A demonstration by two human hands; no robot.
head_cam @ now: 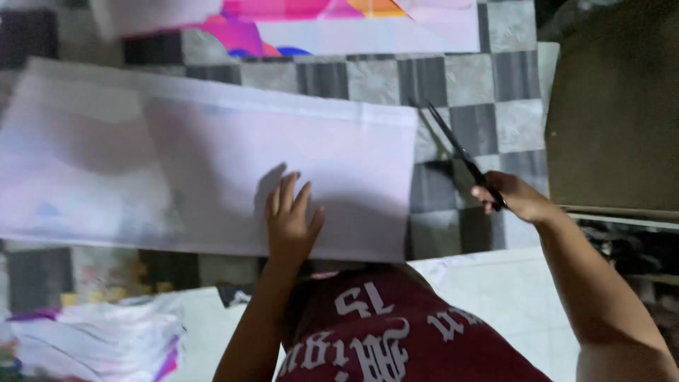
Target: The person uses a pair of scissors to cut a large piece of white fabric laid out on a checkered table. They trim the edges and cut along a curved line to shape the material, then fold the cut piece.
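The left hand (288, 223) is lying open, fingers spread, pressing flat on the near edge of a wide white sheet (212, 170) that is stretching far out to that hand's left across a grey checked floor (460, 78). The right hand (513, 194) is closing around the handles of black scissors (460, 155), holding them well off to the right of the sheet, blades pointing away from the person and toward the sheet's far right corner. Whether the blades are parted I cannot tell; they are reading as one thin dark line, and they are not touching the sheet. The sheet's right edge is looking straight and whole, with no cut showing anywhere along it, so I am judging the cutting as not yet begun on this piece. Beyond the left hand a colourful printed sheet (339, 21) is lying on the floor, and near the person's left elbow a heap of more sheets (99, 339) is sitting.
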